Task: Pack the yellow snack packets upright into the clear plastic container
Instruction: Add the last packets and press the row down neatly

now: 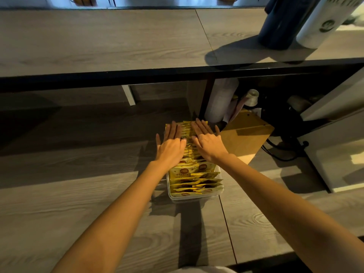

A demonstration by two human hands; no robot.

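Both hands are flat, fingers straight and a bit spread, not gripping anything. The left hand [171, 145] lies palm-down on the left side of the yellow snack packets [197, 181], and the right hand [209, 142] does the same on the right side, near the far end of the row. The packets stand on edge, packed tight front to back inside the clear plastic container [197, 198], which sits on the grey wood-grain worktop [78, 203]. Just right of the container there's a brown board [246, 138] lying flat. Up on the shelf [98, 40] above are a dark blue bottle [279, 24] and a white cylinder [325, 22], side by side.
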